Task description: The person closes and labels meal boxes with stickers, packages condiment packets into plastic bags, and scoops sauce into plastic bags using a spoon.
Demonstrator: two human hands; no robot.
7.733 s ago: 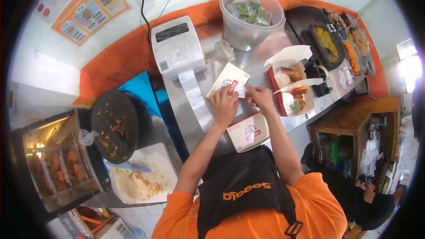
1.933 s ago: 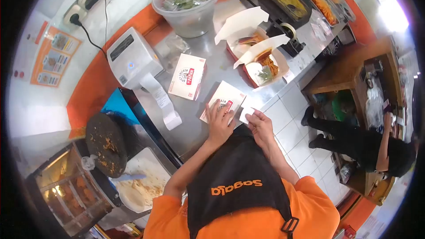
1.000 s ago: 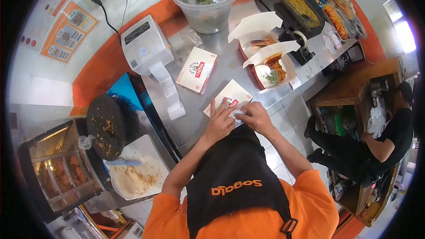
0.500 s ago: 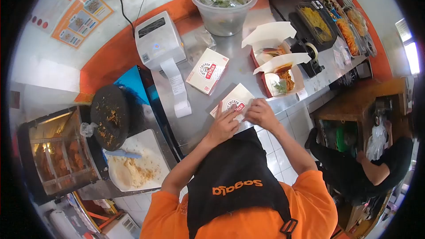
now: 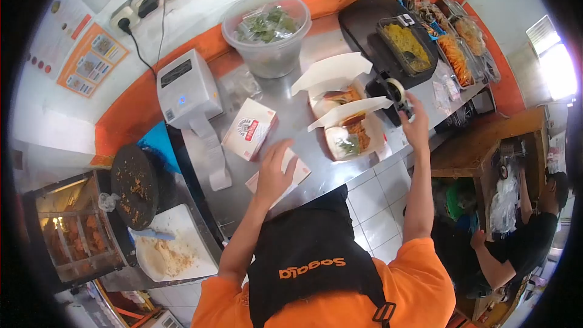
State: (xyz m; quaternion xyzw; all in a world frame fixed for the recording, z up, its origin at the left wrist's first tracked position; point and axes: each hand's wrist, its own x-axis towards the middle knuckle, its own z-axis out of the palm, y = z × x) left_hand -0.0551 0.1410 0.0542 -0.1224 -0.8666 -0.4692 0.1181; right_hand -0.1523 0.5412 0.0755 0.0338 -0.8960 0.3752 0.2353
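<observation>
While the left hand [image 5: 274,173] rests, fingers apart, on a closed carton [image 5: 299,175] near the bench [image 5: 291,112] edge, the right hand [image 5: 416,124] is at the tape dispenser [image 5: 388,98], near the open food boxes [image 5: 334,70] — whether its grip is clamped there, I cannot tell. Another closed carton [image 5: 250,129] sits just beyond the first.
</observation>
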